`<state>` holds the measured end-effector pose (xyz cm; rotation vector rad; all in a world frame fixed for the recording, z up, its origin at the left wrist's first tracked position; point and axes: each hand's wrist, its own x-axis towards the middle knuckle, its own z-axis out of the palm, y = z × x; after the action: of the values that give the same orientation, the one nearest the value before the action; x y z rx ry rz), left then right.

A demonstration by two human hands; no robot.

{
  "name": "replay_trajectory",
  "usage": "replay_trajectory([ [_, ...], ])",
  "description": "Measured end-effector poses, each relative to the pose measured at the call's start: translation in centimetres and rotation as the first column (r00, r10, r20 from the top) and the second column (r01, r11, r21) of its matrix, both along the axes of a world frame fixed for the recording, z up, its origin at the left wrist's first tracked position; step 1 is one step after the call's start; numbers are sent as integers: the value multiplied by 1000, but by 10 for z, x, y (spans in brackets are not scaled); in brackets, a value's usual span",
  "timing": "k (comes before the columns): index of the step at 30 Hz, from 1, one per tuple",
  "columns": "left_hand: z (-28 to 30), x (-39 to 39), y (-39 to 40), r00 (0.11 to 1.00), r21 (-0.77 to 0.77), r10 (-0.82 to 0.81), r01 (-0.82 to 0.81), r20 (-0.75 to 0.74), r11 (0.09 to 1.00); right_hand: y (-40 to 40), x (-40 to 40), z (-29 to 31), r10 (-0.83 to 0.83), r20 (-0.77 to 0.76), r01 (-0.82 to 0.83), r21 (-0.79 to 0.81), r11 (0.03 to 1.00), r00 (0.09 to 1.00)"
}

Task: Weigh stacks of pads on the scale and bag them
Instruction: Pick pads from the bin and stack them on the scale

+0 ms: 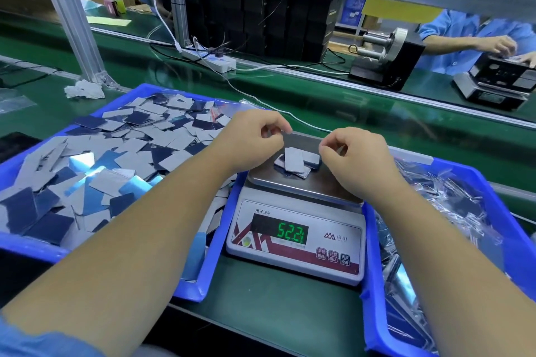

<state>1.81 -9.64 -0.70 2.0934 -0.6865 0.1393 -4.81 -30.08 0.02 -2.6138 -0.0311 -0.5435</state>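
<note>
A small loose stack of grey and dark blue pads (pixel 295 164) lies on the steel platter of a white digital scale (pixel 295 243), whose green display reads 52.21. My left hand (pixel 255 139) hovers just left of the stack, fingers curled, thumb meeting the forefinger. My right hand (pixel 356 162) hovers just right of it, curled the same way. I see nothing between the fingers of either hand. A blue tray (pixel 32 248) on the left is heaped with many loose pads (pixel 116 153). A second blue tray (pixel 493 203) on the right holds pads in clear bags (pixel 443 203).
A clear bag (pixel 246 103) lies on the left tray's far edge. Beyond run a green conveyor (pixel 377 113), a power strip (pixel 214 61) with cables and a tape dispenser (pixel 385 61). Another person's hands (pixel 510 49) work at a second scale far right. An aluminium post (pixel 72 17) stands at far left.
</note>
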Motion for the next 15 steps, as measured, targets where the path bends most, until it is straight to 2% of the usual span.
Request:
replay_trajectory([
  [8, 4, -6, -1, 997, 54, -72, 73, -25, 996, -1, 1, -3, 18, -17, -19, -68, 998, 1000],
  [15, 2, -4, 0, 990, 129, -129, 135, -60, 982, 0, -1, -4, 36, -65, -40, -61, 997, 997],
])
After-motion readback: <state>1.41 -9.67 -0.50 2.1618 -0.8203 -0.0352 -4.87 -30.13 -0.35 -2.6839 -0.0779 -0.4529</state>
